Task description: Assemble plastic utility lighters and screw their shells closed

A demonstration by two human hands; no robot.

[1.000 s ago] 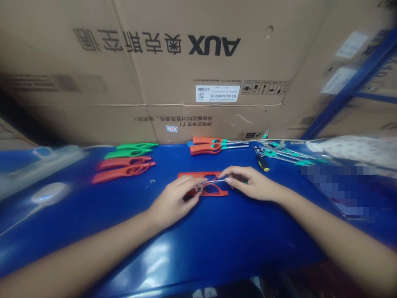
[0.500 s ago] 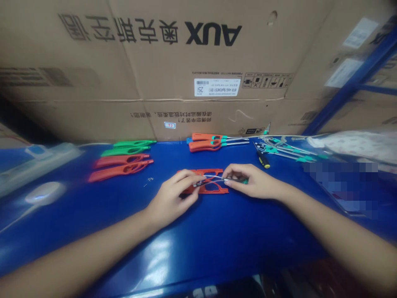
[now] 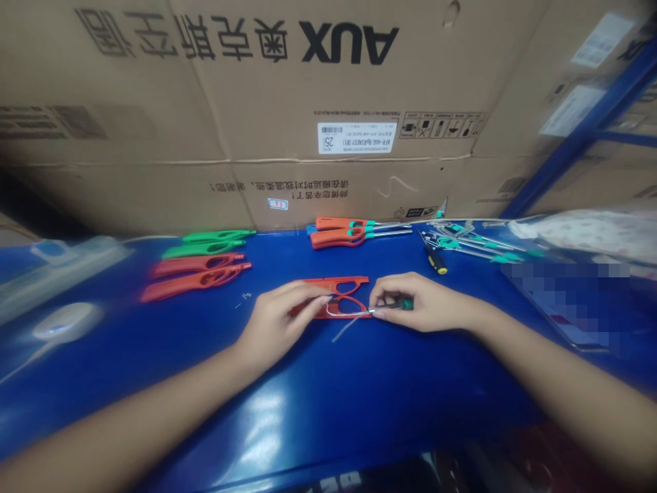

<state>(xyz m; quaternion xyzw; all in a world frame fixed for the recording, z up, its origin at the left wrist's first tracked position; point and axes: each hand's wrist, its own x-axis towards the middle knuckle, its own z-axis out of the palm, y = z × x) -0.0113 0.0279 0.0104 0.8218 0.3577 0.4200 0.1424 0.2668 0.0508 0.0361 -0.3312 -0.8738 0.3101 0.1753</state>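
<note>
Two orange-red lighter handle shells (image 3: 336,280) lie side by side on the blue table (image 3: 328,411), partly under my left hand (image 3: 295,308). My left hand is closed in a pinch on a small dark part, over the shells. A thin white wire (image 3: 345,313) runs from there to my right hand (image 3: 410,301). That hand is closed around a slim part with a metal tip and a dark green end (image 3: 407,304); its kind is mostly hidden by the fingers. A pale, loose tube (image 3: 345,329) hangs off toward me.
Green shells (image 3: 205,248) and red shells (image 3: 198,277) lie left. Orange lighters (image 3: 339,237) with metal tubes lie behind my hands. Right of them are a black-and-yellow screwdriver (image 3: 436,260) and several lighter tubes (image 3: 477,243). A cardboard wall (image 3: 277,137) stands behind.
The pale tube has come free of my left fingers and now points toward me. The white wire bends lower, and my left hand has shifted slightly left.
</note>
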